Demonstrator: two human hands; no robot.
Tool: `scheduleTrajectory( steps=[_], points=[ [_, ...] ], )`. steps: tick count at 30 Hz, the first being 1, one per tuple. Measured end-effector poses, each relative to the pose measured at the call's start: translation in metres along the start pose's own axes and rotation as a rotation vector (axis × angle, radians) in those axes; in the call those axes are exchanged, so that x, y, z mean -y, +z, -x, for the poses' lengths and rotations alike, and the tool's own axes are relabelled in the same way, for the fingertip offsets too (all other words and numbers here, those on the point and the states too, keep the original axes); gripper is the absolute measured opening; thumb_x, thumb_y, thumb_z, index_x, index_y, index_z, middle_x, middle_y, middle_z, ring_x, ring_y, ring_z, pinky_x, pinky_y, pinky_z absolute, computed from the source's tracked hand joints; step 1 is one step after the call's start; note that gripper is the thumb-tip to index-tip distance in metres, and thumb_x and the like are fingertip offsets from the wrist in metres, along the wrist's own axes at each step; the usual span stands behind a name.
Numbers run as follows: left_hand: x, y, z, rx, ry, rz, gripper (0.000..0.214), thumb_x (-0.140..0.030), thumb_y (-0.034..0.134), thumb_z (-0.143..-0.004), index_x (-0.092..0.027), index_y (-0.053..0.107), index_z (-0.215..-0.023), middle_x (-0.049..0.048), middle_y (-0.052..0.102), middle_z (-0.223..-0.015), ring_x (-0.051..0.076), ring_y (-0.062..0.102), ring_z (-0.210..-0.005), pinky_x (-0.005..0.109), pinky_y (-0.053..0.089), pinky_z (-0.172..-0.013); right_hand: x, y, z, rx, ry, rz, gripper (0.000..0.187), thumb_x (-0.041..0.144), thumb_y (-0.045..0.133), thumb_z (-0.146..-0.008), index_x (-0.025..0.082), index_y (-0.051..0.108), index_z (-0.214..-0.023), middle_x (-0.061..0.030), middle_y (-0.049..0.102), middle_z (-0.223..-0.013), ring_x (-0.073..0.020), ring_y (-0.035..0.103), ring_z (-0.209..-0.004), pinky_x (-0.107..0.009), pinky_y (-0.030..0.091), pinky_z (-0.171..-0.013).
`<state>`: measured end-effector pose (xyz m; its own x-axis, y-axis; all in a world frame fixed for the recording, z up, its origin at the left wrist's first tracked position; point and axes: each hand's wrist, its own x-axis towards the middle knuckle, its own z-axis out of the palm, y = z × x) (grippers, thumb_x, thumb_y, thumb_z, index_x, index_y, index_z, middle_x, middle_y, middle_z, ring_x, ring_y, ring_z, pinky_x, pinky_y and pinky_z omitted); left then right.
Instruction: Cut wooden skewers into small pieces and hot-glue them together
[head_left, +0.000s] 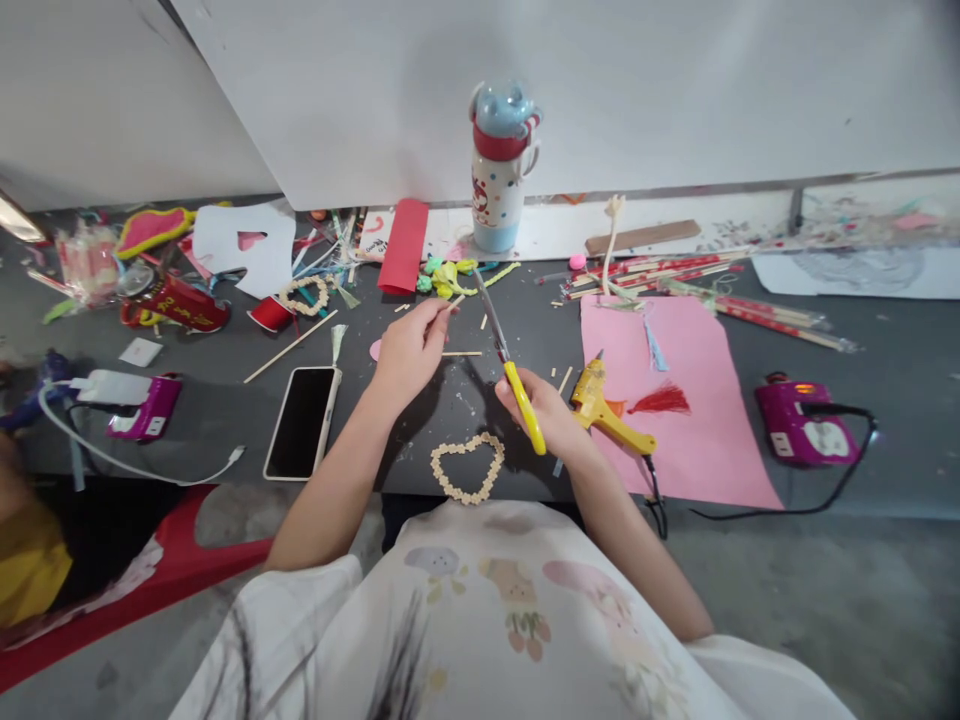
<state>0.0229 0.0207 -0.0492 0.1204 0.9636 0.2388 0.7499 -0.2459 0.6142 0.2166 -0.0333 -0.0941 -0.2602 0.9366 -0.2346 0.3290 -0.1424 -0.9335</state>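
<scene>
My left hand [411,347] pinches a thin wooden stick [454,302] by its end above the dark table [225,420]. My right hand [546,408] grips yellow-handled scissors [510,372], whose blades point up toward the stick's tip. A heart made of small wooden pieces [468,467] lies on the table near its front edge, between my two forearms. A short loose stick [461,353] rests between my hands.
A phone [301,421] lies to the left, a yellow glue gun [606,408] on pink paper [690,420] to the right. A purple glue gun [804,431] with a cable sits far right. A bottle [501,170], red card [403,246] and chopsticks [720,290] are at the back.
</scene>
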Motion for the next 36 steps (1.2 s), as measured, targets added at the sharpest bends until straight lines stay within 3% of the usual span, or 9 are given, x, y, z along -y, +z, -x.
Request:
scheduleTrajectory(
  steps=[6, 13, 19, 27, 36],
  points=[
    [-0.010, -0.007, 0.010, -0.043, -0.043, 0.198, 0.028, -0.037, 0.043, -0.093, -0.019, 0.062, -0.102, -0.0015, 0.061, -0.067, 0.011, 0.059, -0.062, 0.023, 0.047, -0.064, 0.018, -0.002, 0.015, -0.015, -0.023, 0.265, 0.033, 0.050, 0.057, -0.077, 0.021, 0.043, -0.084, 0.0015, 0.055, -0.073, -0.0132, 0.048, -0.061, -0.025, 0.035, -0.058],
    [-0.020, -0.012, 0.023, -0.014, -0.029, 0.223, 0.028, -0.036, 0.045, -0.091, -0.019, 0.064, -0.102, 0.0005, 0.064, -0.075, 0.010, 0.060, -0.064, 0.022, 0.048, -0.065, 0.023, 0.000, 0.024, 0.000, -0.001, 0.285, 0.040, 0.058, 0.053, -0.077, 0.020, 0.045, -0.088, -0.0021, 0.059, -0.078, -0.0163, 0.053, -0.065, -0.027, 0.036, -0.059],
    [-0.027, -0.011, 0.025, 0.017, -0.037, 0.191, 0.027, -0.036, 0.046, -0.091, -0.019, 0.064, -0.100, -0.0001, 0.063, -0.069, 0.011, 0.059, -0.062, 0.022, 0.047, -0.061, 0.026, -0.001, 0.032, 0.014, -0.002, 0.250, 0.048, 0.064, 0.051, -0.078, 0.022, 0.043, -0.100, -0.0025, 0.061, -0.085, -0.0163, 0.054, -0.066, -0.027, 0.039, -0.062],
    [-0.029, -0.009, 0.025, 0.025, -0.056, 0.191, 0.026, -0.036, 0.045, -0.091, -0.020, 0.064, -0.098, -0.0013, 0.060, -0.067, 0.010, 0.056, -0.058, 0.022, 0.045, -0.058, 0.026, -0.005, 0.033, 0.022, -0.009, 0.269, 0.050, 0.067, 0.049, -0.078, 0.022, 0.043, -0.098, -0.0006, 0.058, -0.077, -0.0168, 0.054, -0.066, -0.026, 0.037, -0.059],
    [-0.034, -0.013, 0.024, 0.054, -0.046, 0.033, 0.026, -0.036, 0.042, -0.092, -0.021, 0.064, -0.091, -0.0034, 0.055, -0.058, 0.009, 0.049, -0.052, 0.022, 0.038, -0.054, 0.024, -0.005, 0.032, 0.004, -0.032, 0.312, 0.052, 0.068, 0.048, -0.078, 0.021, 0.044, -0.100, -0.0002, 0.056, -0.072, -0.0169, 0.054, -0.062, -0.026, 0.035, -0.057]
  ],
)
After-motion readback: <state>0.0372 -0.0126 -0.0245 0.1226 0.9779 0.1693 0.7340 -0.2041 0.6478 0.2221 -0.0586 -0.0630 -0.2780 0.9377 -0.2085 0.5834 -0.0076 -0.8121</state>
